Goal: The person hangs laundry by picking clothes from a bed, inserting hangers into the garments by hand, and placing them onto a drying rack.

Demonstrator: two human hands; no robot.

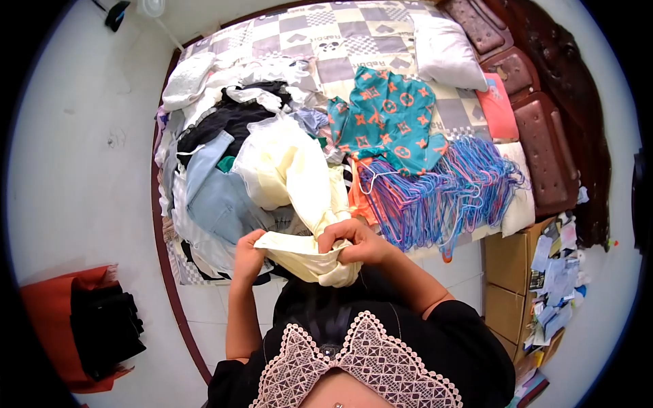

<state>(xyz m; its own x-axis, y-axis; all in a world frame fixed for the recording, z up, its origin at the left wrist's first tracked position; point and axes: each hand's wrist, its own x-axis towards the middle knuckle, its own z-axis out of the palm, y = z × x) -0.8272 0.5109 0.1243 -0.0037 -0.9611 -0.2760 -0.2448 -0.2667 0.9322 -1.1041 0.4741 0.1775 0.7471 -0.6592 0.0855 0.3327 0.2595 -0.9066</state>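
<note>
A pale yellow garment [299,170] stretches from the clothes pile down to my body. My left hand [250,253] is closed on the left end of its lower edge. Bent fingers of my right hand [352,242] grip the same garment further right, where the cloth is bunched. Between both hands the edge hangs as a slack band. Under and beside the garment lie light blue denim [216,194] and black clothing [221,121]. A teal garment with orange patterns [388,122] is spread to the right of the pile.
Many blue and purple hangers [435,197] lie on the bed's near right part. A white pillow [449,54] and a pink item [496,107] are by the brown headboard [547,146]. A cabinet [505,265] with papers stands right; red and black cloth [102,330] lies left.
</note>
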